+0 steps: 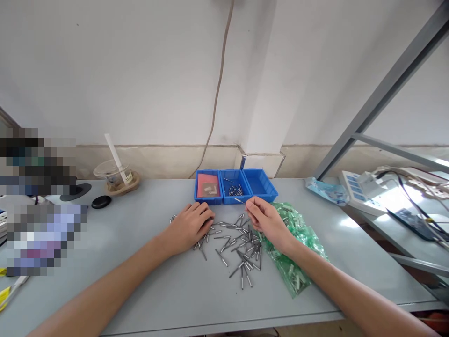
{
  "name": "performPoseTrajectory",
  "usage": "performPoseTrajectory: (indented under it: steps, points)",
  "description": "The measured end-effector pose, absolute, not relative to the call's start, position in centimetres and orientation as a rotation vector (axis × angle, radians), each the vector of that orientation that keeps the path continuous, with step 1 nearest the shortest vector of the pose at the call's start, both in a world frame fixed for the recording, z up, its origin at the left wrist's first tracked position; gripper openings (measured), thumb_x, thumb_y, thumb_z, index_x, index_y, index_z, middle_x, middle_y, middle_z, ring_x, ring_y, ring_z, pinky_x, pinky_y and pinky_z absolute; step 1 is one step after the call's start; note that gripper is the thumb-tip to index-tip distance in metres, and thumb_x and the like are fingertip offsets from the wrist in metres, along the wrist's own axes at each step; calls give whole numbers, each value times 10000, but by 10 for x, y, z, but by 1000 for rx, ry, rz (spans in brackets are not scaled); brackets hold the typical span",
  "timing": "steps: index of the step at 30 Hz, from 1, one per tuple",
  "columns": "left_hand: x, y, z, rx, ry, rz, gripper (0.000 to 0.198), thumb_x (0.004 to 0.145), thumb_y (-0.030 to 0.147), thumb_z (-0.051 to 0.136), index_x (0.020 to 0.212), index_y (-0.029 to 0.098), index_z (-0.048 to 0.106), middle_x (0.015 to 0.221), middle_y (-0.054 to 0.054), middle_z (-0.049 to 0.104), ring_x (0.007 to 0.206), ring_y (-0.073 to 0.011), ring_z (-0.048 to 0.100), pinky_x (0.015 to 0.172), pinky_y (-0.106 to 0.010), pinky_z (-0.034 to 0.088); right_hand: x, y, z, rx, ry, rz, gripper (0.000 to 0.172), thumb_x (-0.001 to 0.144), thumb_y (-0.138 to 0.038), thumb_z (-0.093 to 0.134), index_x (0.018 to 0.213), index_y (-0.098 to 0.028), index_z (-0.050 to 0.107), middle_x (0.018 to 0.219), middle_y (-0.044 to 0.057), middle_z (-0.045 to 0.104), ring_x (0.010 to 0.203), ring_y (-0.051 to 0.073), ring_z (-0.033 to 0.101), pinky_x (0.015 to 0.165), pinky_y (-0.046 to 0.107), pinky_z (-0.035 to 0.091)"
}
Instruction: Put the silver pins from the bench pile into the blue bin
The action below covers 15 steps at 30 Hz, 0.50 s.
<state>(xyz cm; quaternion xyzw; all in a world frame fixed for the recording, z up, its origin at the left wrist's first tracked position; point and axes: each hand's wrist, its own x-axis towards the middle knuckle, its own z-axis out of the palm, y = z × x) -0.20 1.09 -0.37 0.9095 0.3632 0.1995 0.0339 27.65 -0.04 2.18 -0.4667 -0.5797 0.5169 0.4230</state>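
Observation:
Thin metal pins (221,258), each with a brighter, thicker end, lie loosely scattered on the grey table. My left hand (192,223) rests palm down at the left side of the scatter, fingers loosely spread over some pins and hiding them. Between thumb and forefinger my right hand (265,220) pinches one metal pin (239,201), its bright end pointing left in front of the blue bins. The middle blue bin (231,200) holds a small heap of similar pins (235,190). Under my right wrist lies a green plastic bag (304,225) with more metal pieces inside.
The left blue bin (208,200) contains a pink sheet and small pale pieces; the right blue bin (260,185) stands beside it. A clear cup (111,169) with a white straw, a black disc (101,201) and a white power strip (361,192) sit farther out. A metal frame (372,100) slants at right.

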Motion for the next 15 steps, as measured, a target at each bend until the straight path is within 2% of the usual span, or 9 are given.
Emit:
performPoseTrajectory:
  steps: [3,15]
  points:
    - [-2,11,-4,2781,1107,623,177,1118,249,426,1103,223,601,1095,-58,622,958,-230,554,860,-391,452,277,3,22,-1130,-1296,1400,394,975,-608,646,877,-231,584,665,-66,401,541,104,261,503,269,249]
    - [-2,12,-3,2756,1114,630,148,1111,245,455,1098,229,602,1091,-52,624,956,-230,553,858,-388,452,275,13,22,-1103,-1113,1425,353,901,-560,755,899,-218,663,716,-46,471,545,96,309,494,260,318]
